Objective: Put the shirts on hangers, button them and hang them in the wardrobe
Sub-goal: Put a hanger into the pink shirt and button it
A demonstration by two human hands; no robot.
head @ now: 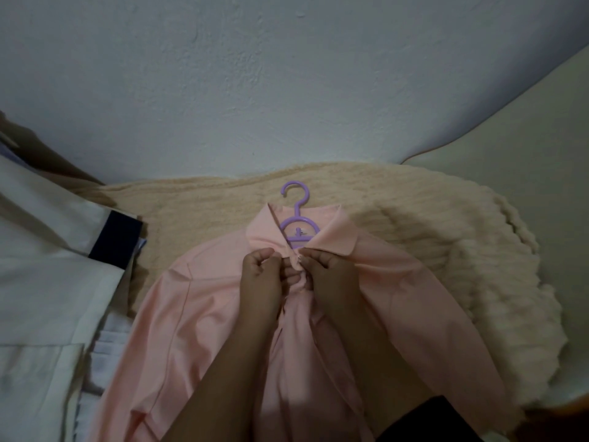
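A pink shirt (197,307) lies front-up on a cream blanket, with a purple plastic hanger (298,223) inside its collar and the hook sticking out past the neck. My left hand (263,271) and my right hand (328,266) meet at the top of the shirt's front, just below the collar. Each hand pinches one edge of the placket, fingers curled round the cloth. A small pale button shows between the fingertips. The lower placket is hidden under my forearms.
A cream knitted blanket (430,244) covers the surface under the shirt. A pile of white garments (47,282), one with a dark navy band (116,240), lies at the left. A pale wall (255,74) rises behind.
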